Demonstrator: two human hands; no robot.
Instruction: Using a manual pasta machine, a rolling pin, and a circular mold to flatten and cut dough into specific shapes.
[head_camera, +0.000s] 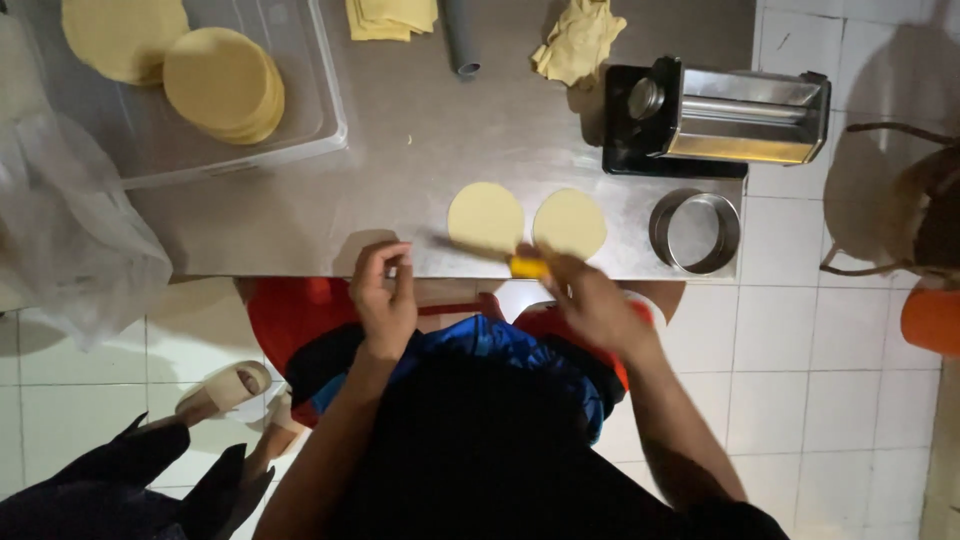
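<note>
Both hands (385, 295) hover near two dough rounds (486, 216) — pale yellow, flat.

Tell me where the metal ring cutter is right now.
In the head view the metal ring cutter lies on the steel table near its right end, just right of the two dough discs and below the pasta roller.

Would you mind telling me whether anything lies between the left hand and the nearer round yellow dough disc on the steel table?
Nothing visible does: the left hand hangs at the table's front edge, with bare steel table between it and the round yellow dough disc.
</note>
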